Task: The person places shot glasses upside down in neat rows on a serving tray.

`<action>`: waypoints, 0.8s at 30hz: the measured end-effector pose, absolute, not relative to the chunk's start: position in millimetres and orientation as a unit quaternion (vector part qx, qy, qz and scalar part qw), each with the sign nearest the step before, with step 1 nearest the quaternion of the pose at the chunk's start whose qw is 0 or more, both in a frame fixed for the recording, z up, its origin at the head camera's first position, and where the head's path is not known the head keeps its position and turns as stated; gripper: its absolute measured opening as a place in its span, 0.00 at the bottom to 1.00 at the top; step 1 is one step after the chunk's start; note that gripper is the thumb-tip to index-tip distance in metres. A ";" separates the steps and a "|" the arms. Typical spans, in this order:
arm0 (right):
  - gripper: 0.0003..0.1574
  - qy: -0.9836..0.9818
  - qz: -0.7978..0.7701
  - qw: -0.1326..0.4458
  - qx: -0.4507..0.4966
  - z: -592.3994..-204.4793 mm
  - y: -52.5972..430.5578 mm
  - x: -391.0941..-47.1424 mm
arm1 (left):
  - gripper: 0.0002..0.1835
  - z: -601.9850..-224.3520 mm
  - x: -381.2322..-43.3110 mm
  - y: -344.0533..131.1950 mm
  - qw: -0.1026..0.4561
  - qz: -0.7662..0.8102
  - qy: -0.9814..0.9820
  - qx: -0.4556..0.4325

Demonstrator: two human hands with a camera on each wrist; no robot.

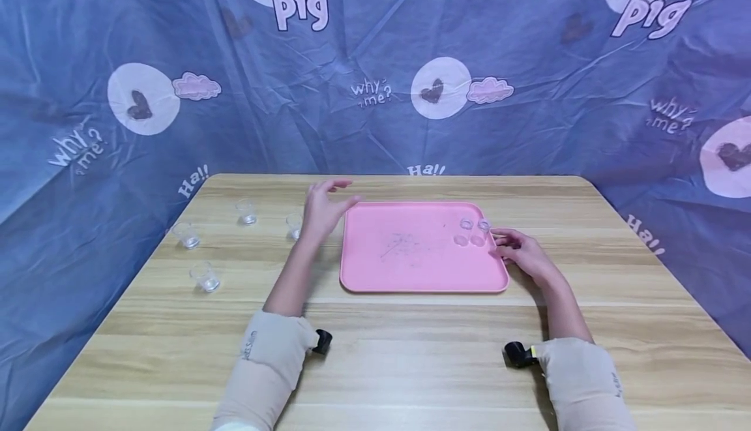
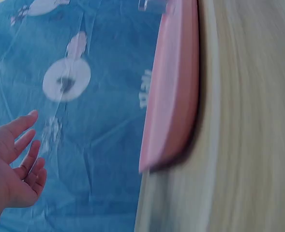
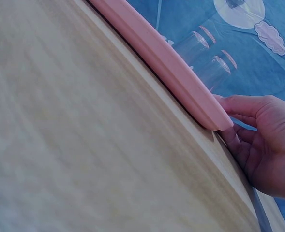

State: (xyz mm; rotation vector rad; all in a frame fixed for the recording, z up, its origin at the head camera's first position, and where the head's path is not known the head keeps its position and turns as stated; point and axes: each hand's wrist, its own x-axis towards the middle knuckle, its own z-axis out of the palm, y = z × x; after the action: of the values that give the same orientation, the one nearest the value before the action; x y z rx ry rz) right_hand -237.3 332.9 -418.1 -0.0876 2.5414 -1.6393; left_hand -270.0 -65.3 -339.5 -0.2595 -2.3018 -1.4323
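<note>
A pink tray point(image 1: 422, 274) lies on the wooden table. Two small clear glasses point(image 1: 467, 224) stand near its right end, apparently upside down. My right hand point(image 1: 524, 255) holds the tray's right edge, thumb at the rim and fingers at the outer side, as the right wrist view shows by the pink edge point(image 3: 181, 72). Off the tray's upper left corner, my left hand point(image 1: 323, 212) hangs with thumb and fingers spread and nothing between them. One clear glass point(image 1: 293, 223) is just left of that hand, partly hidden by it.
Several more small clear glasses stand upright on the left of the table: a back one point(image 1: 246, 212), a far-left one point(image 1: 188, 236) and a front one point(image 1: 205, 277). A blue printed cloth point(image 1: 364, 131) hangs behind and beside the table point(image 1: 411, 366).
</note>
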 end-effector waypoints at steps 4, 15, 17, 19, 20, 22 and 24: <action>0.34 0.839 -0.540 0.057 -0.027 -419.9 331.9 -238.2 | 0.20 -344.2 -264.2 -92.0 0.214 -0.513 -0.829 -0.064; 0.33 0.836 -0.544 0.059 -0.026 -414.8 329.6 -236.4 | 0.25 -359.2 -255.5 -151.0 0.160 -0.501 -0.850 -0.009; 0.32 0.838 -0.543 0.056 -0.027 -414.5 329.7 -236.4 | 0.27 -363.7 -256.5 -157.0 0.144 -0.503 -0.852 -0.008; 0.31 0.839 -0.541 0.053 -0.029 -417.9 331.9 -237.9 | 0.28 -368.0 -257.8 -161.5 0.130 -0.504 -0.854 -0.009; 0.31 0.839 -0.541 0.052 -0.029 -417.8 331.9 -237.8 | 0.29 -370.2 -258.5 -163.1 0.124 -0.505 -0.854 -0.009; 0.32 0.838 -0.542 0.052 -0.030 -417.6 331.6 -237.1 | 0.29 -374.8 -260.4 -165.8 0.112 -0.508 -0.854 -0.009; 0.33 0.838 -0.542 0.053 -0.030 -417.0 331.5 -236.4 | 0.29 -379.6 -262.2 -167.8 0.104 -0.514 -0.851 -0.011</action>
State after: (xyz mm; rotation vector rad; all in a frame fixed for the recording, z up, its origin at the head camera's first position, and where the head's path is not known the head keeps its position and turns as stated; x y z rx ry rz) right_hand -236.4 331.5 -417.0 -0.0919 2.5486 -1.6481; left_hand -262.2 -167.8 -379.6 -0.0321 -2.5103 -1.5156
